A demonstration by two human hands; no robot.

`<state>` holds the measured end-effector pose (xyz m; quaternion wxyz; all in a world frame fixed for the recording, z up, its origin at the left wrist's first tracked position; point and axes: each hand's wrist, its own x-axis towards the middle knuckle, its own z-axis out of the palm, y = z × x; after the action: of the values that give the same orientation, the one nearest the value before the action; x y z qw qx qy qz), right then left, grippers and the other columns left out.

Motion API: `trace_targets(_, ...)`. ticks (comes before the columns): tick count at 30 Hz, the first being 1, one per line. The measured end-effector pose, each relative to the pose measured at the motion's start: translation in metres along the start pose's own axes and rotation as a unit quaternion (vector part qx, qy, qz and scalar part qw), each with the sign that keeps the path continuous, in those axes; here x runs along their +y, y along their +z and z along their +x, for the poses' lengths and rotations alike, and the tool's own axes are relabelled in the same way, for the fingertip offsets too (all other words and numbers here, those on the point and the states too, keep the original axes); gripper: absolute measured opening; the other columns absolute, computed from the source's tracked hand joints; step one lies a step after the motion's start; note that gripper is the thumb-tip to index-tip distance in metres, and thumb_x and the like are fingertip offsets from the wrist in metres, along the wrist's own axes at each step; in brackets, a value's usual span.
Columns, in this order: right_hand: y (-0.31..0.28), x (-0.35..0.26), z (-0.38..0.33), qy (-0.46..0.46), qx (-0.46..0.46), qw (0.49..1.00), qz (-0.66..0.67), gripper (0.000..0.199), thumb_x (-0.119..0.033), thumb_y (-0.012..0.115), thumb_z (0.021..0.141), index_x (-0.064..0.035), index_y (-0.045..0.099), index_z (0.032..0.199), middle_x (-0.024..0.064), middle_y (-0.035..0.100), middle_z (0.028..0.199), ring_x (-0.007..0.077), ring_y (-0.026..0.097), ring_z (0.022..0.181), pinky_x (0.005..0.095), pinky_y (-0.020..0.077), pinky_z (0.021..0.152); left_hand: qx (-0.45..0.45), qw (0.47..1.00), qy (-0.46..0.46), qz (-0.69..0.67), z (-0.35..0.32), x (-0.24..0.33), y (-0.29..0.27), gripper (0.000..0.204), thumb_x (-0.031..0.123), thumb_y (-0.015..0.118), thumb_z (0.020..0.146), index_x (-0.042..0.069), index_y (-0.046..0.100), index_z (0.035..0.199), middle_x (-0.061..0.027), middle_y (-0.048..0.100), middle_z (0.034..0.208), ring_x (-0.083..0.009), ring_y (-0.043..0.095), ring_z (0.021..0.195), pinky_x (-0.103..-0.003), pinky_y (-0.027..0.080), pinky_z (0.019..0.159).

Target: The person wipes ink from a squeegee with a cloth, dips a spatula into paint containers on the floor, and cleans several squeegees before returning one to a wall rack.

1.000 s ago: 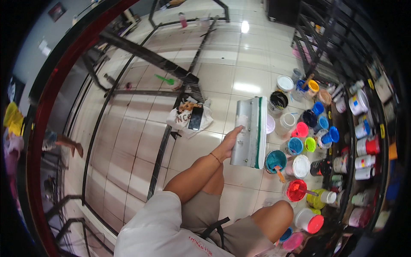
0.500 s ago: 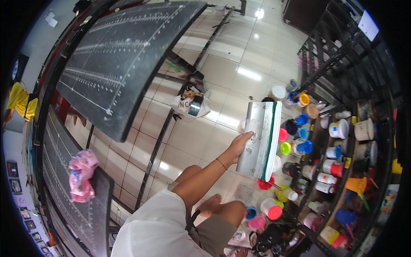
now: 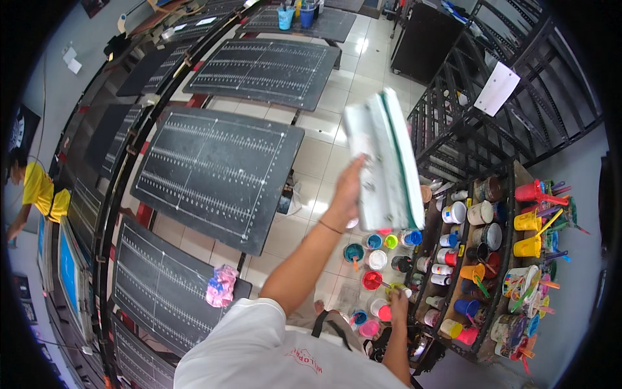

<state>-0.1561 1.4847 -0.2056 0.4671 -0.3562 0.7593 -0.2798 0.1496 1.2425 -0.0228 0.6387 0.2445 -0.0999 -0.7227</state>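
Observation:
My left hand (image 3: 348, 189) is closed around a wide squeegee (image 3: 376, 172) with a silver metal handle, bolts and a green-and-white blade edge. The squeegee is raised in front of me, tilted, and slightly blurred. Lower right, my right hand (image 3: 398, 299) hangs over the paint pots with its fingers curled; what they hold, if anything, is hidden. Closest to it are a red paint pot (image 3: 372, 281) with a stick in it and a white pot (image 3: 380, 307) with a pinkish-red top.
Black printing boards (image 3: 217, 172) with white ruled marks line the left; a pink cloth (image 3: 222, 285) lies on one. Shelves (image 3: 483, 259) of paint tubs stand right, below a black metal rack (image 3: 447, 123). A person in yellow (image 3: 37, 188) stands far left.
My view has lifted, showing more boards and shelving. The squeegee in my left hand appears higher and turned. My right hand has come into view, as has more of the person in yellow.

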Motion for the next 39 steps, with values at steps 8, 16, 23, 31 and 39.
trace_targets(8,0.041,-0.216,0.132,-0.077,-0.098,0.991,-0.058,0.041,-0.023,0.058,0.089,-0.0001,0.054,0.122,0.0065,0.064,0.094,0.0127,0.057,0.072,0.0259,0.0454,0.060,0.097,0.971,0.211,0.059,0.072,0.228,-0.042,0.054,0.041,0.045,0.094,0.004,0.041,0.133,-0.0130,0.055,0.123,-0.0260,0.053,0.114,-0.040,0.041,0.100)
trace_targets(16,0.113,-0.410,0.290,-0.088,-0.202,0.966,-0.134,0.038,-0.024,0.056,0.090,-0.0032,0.055,0.122,0.0041,0.064,0.098,0.0121,0.057,0.077,0.0263,0.0460,0.065,0.201,0.918,0.343,-0.008,0.129,0.342,-0.079,0.052,0.038,0.043,0.097,0.000,0.043,0.131,-0.0122,0.056,0.123,-0.0252,0.058,0.108,-0.037,0.048,0.093)
trace_targets(23,0.234,-0.589,0.494,-0.118,-0.327,0.915,-0.206,0.035,-0.029,0.055,0.091,-0.0066,0.059,0.117,0.0049,0.065,0.098,0.0138,0.058,0.078,0.0260,0.0458,0.066,0.299,0.809,0.506,-0.024,0.161,0.366,-0.083,0.046,0.035,0.040,0.099,0.000,0.045,0.128,-0.0125,0.059,0.119,-0.0241,0.060,0.105,-0.038,0.050,0.091)
trace_targets(31,0.375,-0.697,0.742,-0.148,-0.457,0.735,-0.479,0.031,-0.027,0.057,0.086,-0.0062,0.059,0.109,0.0074,0.065,0.094,0.0159,0.060,0.074,0.0287,0.0480,0.059,0.487,0.546,0.661,-0.169,0.199,0.262,-0.016,0.050,0.039,0.047,0.095,0.002,0.047,0.129,-0.0134,0.059,0.119,-0.0280,0.060,0.105,-0.042,0.049,0.092)
trace_targets(39,0.483,-0.694,0.760,-0.436,-0.541,0.446,-0.563,0.045,-0.025,0.059,0.081,0.0004,0.054,0.118,0.0184,0.066,0.098,0.0313,0.063,0.088,0.0388,0.0485,0.079,0.520,0.324,0.775,-0.155,0.244,0.133,0.086,0.046,0.038,0.050,0.094,0.004,0.050,0.125,-0.0101,0.062,0.114,-0.0228,0.062,0.100,-0.039,0.050,0.089)
